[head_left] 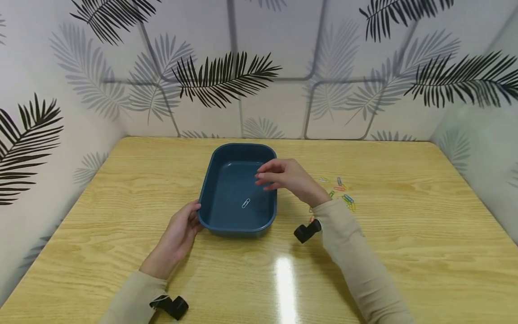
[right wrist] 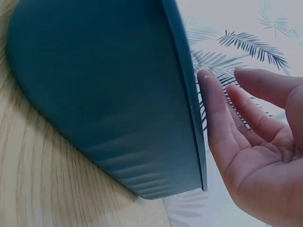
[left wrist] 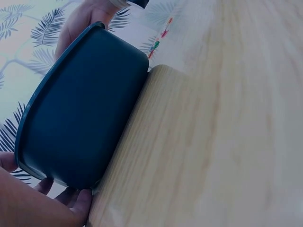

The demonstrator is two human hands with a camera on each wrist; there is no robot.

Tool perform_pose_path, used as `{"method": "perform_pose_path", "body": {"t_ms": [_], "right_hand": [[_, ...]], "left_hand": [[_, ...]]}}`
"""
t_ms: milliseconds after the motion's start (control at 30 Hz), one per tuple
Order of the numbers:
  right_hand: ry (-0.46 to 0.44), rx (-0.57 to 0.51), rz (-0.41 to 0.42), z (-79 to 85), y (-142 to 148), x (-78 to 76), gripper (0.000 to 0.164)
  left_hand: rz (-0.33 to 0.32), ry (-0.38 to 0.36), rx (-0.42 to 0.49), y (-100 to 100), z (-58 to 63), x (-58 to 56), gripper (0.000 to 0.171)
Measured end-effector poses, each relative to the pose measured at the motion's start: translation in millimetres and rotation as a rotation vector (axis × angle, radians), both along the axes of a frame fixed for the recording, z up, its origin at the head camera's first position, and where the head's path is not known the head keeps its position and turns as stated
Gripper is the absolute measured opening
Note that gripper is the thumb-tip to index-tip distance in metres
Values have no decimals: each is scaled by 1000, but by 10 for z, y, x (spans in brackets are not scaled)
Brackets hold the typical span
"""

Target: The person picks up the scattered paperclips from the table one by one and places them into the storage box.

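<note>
A dark blue plastic bin (head_left: 221,193) rests on the table, with one white paper clip (head_left: 246,203) lying on its floor. My left hand (head_left: 180,236) grips the bin's near left corner; the left wrist view has the thumb up by the rim and fingertips low against the outer wall (left wrist: 83,109). Over the bin's right rim hovers my right hand (head_left: 291,178), fingers loosely bent. In the right wrist view that hand (right wrist: 260,151) has its thumb and fingertips apart, with nothing showing between them.
Several coloured paper clips (head_left: 348,199) lie scattered on the wooden table (head_left: 413,216) right of the bin, some hidden behind the right forearm. A leaf-patterned backdrop (head_left: 275,108) stands along the table's far edge. Each sleeve carries a black wrist camera (head_left: 307,231).
</note>
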State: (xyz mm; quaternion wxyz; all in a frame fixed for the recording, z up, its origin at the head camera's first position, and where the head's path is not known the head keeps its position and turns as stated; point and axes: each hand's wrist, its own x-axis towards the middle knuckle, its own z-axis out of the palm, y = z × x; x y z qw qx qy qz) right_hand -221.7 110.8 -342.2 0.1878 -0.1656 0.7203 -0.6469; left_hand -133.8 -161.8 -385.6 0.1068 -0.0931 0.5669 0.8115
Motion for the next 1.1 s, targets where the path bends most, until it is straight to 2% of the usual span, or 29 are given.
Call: {"method": "perform_pose_path", "body": {"t_ms": [167,367,767,933,1100], "right_hand": [[7,11,-36,8,141,-4,29],[48,61,-102,34,478,-6,30],[89,278,-226,68,1241,125,41],[84,395,-264,8,1448,145,44],[106,518,-267,-40,1573,114,43]], "left_hand": [[-5,5,0,10,-9,-12,31],[-12,7,-17,32,-11,-38,36],[1,3,-13,15,-24,-20,33],[3,2,-9,1,-24,-11,30],[0,3,-6,-3,-11,-20,28]]}}
